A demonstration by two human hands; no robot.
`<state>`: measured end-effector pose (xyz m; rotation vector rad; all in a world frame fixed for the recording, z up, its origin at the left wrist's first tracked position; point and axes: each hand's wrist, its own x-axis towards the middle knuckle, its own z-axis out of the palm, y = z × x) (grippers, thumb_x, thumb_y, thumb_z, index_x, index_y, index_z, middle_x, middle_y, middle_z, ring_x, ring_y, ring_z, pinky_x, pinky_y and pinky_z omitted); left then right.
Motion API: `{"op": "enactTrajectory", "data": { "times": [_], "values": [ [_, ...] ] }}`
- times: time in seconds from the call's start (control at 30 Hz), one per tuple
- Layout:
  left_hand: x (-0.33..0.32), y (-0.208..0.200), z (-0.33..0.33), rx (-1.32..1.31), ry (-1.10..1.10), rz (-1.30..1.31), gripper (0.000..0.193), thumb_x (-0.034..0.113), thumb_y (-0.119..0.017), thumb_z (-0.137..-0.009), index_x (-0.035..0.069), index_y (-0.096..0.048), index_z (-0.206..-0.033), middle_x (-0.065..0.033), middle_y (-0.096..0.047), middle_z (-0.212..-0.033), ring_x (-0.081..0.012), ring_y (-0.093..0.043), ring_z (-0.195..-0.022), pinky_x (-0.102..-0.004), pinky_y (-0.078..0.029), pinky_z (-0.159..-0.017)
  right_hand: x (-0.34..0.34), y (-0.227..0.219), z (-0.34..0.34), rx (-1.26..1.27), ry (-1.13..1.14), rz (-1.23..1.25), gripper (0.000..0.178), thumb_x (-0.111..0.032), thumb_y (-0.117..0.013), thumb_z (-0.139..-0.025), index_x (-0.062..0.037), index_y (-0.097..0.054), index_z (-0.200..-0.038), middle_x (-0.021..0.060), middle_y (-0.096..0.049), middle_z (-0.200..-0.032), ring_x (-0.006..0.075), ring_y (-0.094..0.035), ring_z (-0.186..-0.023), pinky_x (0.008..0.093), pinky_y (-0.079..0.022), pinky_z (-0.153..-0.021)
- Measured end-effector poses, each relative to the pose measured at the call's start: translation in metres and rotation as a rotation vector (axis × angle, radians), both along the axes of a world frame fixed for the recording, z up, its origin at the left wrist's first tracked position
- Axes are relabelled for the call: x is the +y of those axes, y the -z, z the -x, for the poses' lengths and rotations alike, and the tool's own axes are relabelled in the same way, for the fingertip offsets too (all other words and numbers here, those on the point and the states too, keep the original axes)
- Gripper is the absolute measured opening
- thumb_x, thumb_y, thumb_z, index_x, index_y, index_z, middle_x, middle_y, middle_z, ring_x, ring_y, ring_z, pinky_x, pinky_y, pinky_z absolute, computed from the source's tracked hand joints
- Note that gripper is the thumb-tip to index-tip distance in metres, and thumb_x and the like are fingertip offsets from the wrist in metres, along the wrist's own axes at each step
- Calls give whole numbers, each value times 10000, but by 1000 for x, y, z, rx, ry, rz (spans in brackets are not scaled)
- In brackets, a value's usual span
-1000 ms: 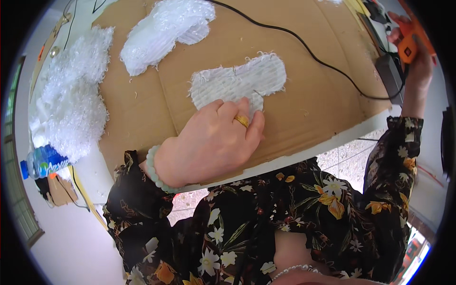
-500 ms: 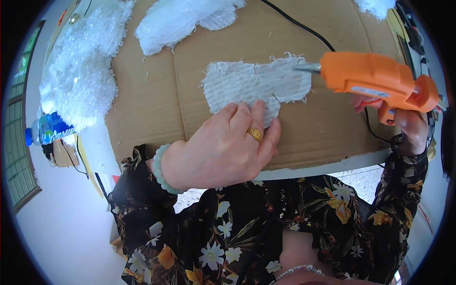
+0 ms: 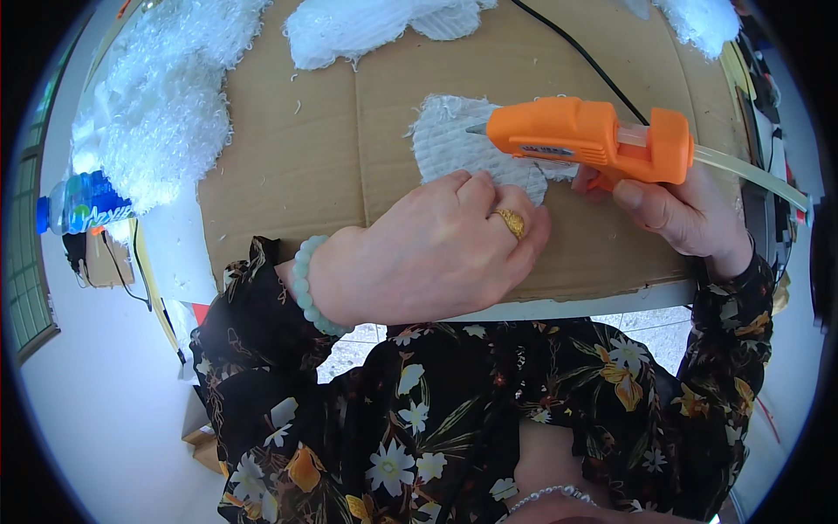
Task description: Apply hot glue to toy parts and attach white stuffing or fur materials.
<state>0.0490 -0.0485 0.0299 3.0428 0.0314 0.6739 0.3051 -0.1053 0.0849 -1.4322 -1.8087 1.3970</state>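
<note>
My right hand (image 3: pixel 676 214) is wrapped round the handle of an orange hot glue gun (image 3: pixel 554 129). A pale glue stick (image 3: pixel 752 173) sticks out of the gun's back end. The metal nozzle points left, above a piece of white quilted fabric (image 3: pixel 443 144) with frayed edges, lying on cardboard; contact cannot be made out. The gun hides the fabric's right part. My left hand (image 3: pixel 428 249) grips the fabric's near edge with bent fingers, the fingertips partly hidden. It wears a gold ring and a pale green bead bracelet.
A cardboard sheet (image 3: pixel 288 175) covers the table. White shaggy material (image 3: pixel 166 96) is heaped at the left, beside a plastic bottle (image 3: pixel 83 203). Another white quilted piece (image 3: pixel 375 31) lies at the far side, and white fluff (image 3: pixel 703 24) far right. A black cord (image 3: pixel 585 57) runs behind the gun.
The glue gun has moved left and now sits over the fabric, its nozzle farther in from the right edge. My left hand's fingers have curled more at the near edge.
</note>
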Motion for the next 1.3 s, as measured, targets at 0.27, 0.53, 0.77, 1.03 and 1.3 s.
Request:
{"op": "enactTrajectory", "data": {
  "times": [0.27,0.53,0.77,1.03,1.3],
  "values": [
    [17,4,4,-75,28,-30,319,156,-587,-663,-61,-630,-893,-84,-556,-681,-171,-535,-568,-271,-439,-512,23,-6,14,-83,-1,-45,477,-347,-536,-935,26,-501,-1231,91,-591,-1000,171,-571,-919,304,-468,-838],
    [18,1,4,-96,25,-30,294,155,-588,-640,-60,-633,-835,-53,-524,-624,-157,-519,-547,-261,-403,-486,28,-10,18,-179,-2,-87,378,-317,-514,-937,-10,-532,-1156,48,-586,-941,134,-542,-857,257,-431,-753],
    [19,1,3,-109,43,-39,288,154,-590,-635,-57,-634,-826,-54,-531,-626,-156,-524,-550,-263,-408,-488,28,-13,15,-213,-29,-108,359,-315,-511,-934,-17,-523,-1134,36,-584,-904,109,-511,-774,239,-413,-680],
    [20,0,3,-80,43,-25,307,158,-589,-635,-73,-628,-833,-53,-543,-630,-159,-536,-562,-261,-414,-490,26,-17,5,-246,-31,-33,382,-312,-521,-936,-19,-483,-1178,41,-569,-887,121,-518,-778,254,-433,-702],
    [20,0,2,-82,41,7,306,153,-586,-633,-75,-622,-834,-52,-535,-621,-164,-542,-562,-265,-426,-495,22,-24,-4,-337,-17,28,429,-310,-539,-934,-17,-459,-1237,37,-564,-879,109,-514,-762,223,-421,-654]
  ]
}}
